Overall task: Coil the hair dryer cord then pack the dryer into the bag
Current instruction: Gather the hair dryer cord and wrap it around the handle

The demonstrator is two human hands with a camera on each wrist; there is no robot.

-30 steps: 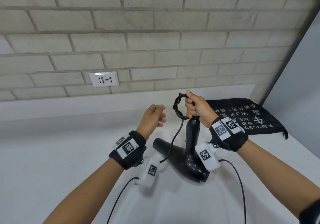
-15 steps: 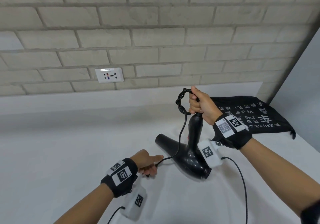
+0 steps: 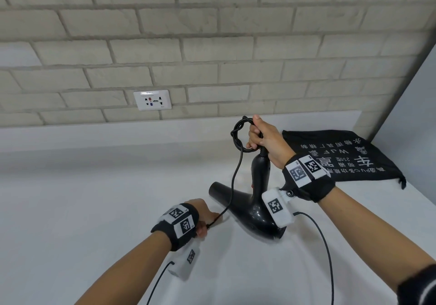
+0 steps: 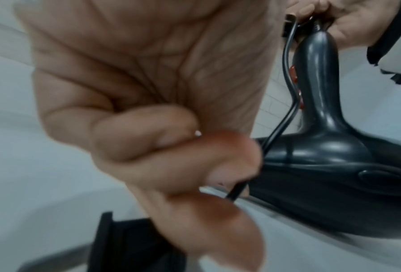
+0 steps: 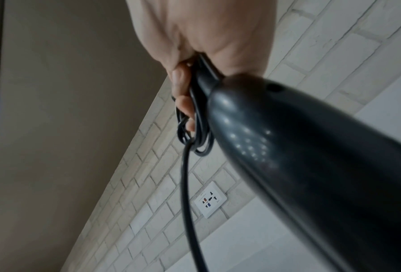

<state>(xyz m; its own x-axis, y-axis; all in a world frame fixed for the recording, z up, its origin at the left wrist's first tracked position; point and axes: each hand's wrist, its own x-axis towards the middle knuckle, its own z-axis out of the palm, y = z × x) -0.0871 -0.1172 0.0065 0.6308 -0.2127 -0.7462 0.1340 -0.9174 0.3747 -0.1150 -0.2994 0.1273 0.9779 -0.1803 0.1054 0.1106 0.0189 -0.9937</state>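
A black hair dryer (image 3: pixel 254 208) rests body-down on the white counter, handle pointing up. My right hand (image 3: pixel 264 137) grips the top of the handle together with a small coil of black cord (image 3: pixel 238 137); the coil (image 5: pixel 194 132) hangs beside my fingers in the right wrist view. One loose strand runs down from the coil to my left hand (image 3: pixel 205 219), which pinches the cord (image 4: pixel 239 189) low by the dryer's nozzle. The dryer (image 4: pixel 329 165) fills the right of the left wrist view. A black drawstring bag (image 3: pixel 342 156) lies flat behind my right wrist.
A white wall socket (image 3: pixel 152 100) sits in the brick wall above the counter (image 3: pixel 94 198). A grey side wall (image 3: pixel 415 120) closes the right end. A dark plug-like block (image 4: pixel 124 244), blurred, shows under my left fingers. Thin sensor cables (image 3: pixel 325 252) trail from both wrists.
My left hand dropped from beside the coil to low by the nozzle and took hold of the loose cord. The right hand kept its grip on handle and coil.
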